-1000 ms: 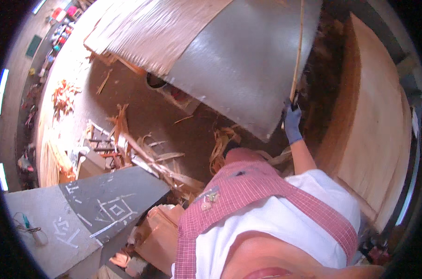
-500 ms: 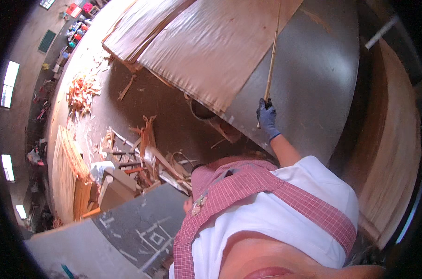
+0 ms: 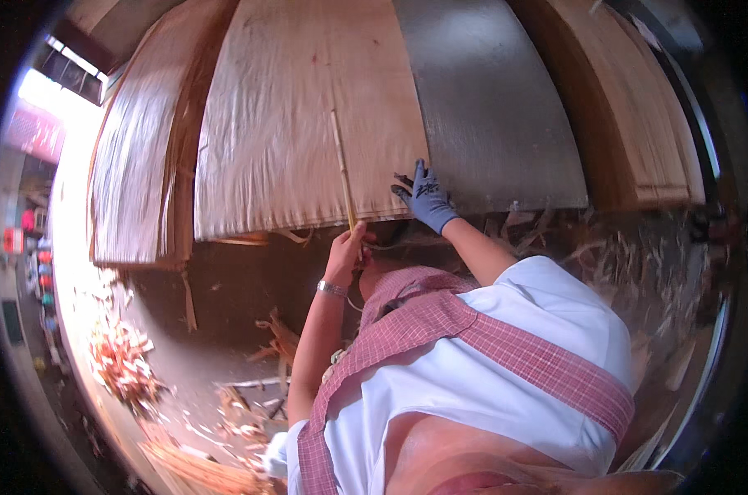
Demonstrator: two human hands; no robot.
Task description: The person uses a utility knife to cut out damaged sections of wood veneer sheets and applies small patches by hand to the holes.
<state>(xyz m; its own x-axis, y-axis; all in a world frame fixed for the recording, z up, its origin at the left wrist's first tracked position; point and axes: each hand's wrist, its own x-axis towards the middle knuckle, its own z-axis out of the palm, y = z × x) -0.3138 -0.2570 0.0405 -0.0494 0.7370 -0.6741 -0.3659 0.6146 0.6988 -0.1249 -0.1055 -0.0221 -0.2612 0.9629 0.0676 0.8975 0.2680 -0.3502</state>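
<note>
A thin wooden strip is pinched at its lower end by the bare left hand, closed around it, and lies up across the wood veneer sheet. The gloved right hand is pressed on the sheet's near edge, fingers spread. Beyond, a grey metal plate is seen, with veneer stacks to the right.

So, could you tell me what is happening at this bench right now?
A person is working on a thin veneer sheet lying on a grey metal table. The bare left hand grips the lower end of a thin wooden strip that lies up across the sheet. The right hand, in a blue glove, presses flat on the sheet's near edge. Wood scraps litter the floor.
</note>
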